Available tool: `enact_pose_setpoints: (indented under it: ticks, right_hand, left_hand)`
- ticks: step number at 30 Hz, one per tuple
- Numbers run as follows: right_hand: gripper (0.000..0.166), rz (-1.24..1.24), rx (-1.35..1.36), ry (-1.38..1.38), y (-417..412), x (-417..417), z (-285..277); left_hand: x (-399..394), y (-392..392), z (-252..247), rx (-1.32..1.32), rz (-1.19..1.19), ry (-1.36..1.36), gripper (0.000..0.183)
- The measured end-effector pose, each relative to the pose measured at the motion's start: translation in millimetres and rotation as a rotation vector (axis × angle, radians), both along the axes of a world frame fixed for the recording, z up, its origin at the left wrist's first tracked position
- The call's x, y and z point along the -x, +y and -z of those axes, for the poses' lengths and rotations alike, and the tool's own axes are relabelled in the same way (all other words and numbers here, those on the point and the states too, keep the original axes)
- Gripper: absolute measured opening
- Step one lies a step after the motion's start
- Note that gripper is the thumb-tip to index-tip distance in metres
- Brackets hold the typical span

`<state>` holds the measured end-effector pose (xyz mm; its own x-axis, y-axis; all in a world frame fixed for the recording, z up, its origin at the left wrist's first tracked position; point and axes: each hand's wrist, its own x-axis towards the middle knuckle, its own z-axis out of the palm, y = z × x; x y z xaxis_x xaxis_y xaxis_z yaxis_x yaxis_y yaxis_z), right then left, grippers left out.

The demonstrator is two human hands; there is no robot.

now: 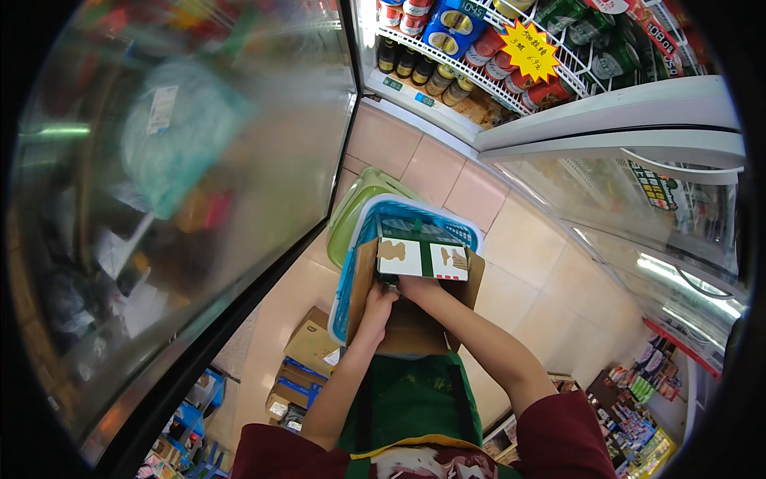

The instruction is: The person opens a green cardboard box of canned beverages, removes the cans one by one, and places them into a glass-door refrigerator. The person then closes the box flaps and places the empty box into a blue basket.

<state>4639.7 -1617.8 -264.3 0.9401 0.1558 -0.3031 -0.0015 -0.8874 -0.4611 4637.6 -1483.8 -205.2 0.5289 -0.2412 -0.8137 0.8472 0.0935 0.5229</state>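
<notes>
An opened cardboard carton [407, 332] sits before me, its flaps spread, over a blue plastic basket [343, 299]. Across the carton's far part lies a white and green box [400, 263] with torn brown patches and a dark green band. My left hand [378, 306] reaches into the carton beside this box, touching a small dark item with a shiny end [389, 280]. My right hand [418, 288] is just under the box's near edge, close to the left. The fingertips of both hands are mostly hidden, so their grip is unclear.
An open glass door [239, 179] stands at my left. Ahead, the drinks fridge [467, 66] holds cans and bottles on white wire shelves; another glass door [598, 179] is at right. A green plastic container [344, 224] is beyond the basket. Cardboard boxes [311, 341] lie on the tiled floor.
</notes>
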Motion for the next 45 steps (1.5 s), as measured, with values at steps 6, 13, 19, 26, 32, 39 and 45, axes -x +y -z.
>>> enact_pose_setpoints:
  ticks: [6,13,19,26,32,39,45]
  right_hand:
    - [0.063,0.134,-0.09,0.151,-36.4,-37.3,-141.0]
    - [0.066,0.321,-0.404,-0.191,-66.2,-33.2,-238.9]
    - [0.07,0.497,-0.328,-0.649,-119.8,-51.8,-268.2]
    - [0.078,0.601,-0.118,-1.196,-235.5,-153.3,-250.8]
    - [0.073,0.748,-0.13,-1.167,-327.6,-248.7,-227.4]
    - [0.074,0.825,-0.094,-1.028,-372.2,-282.3,-214.5]
    - [0.076,0.853,-0.089,-0.831,-401.3,-321.1,-207.8]
  left_hand:
    - [-10.5,-6.5,-61.3,-0.051,0.057,-0.417,0.073]
    - [-56.5,-36.3,-135.7,-0.192,0.423,-1.084,0.068]
    - [-101.7,-98.9,-148.3,-0.089,0.446,-1.307,0.078]
    - [-175.5,-217.0,-156.2,0.106,0.542,-1.427,0.082]
    - [-250.9,-302.9,-134.1,0.004,0.561,-1.719,0.081]
    - [-316.2,-339.2,-123.5,-0.041,0.791,-1.697,0.081]
    - [-359.3,-374.9,-111.5,0.027,0.884,-1.696,0.088]
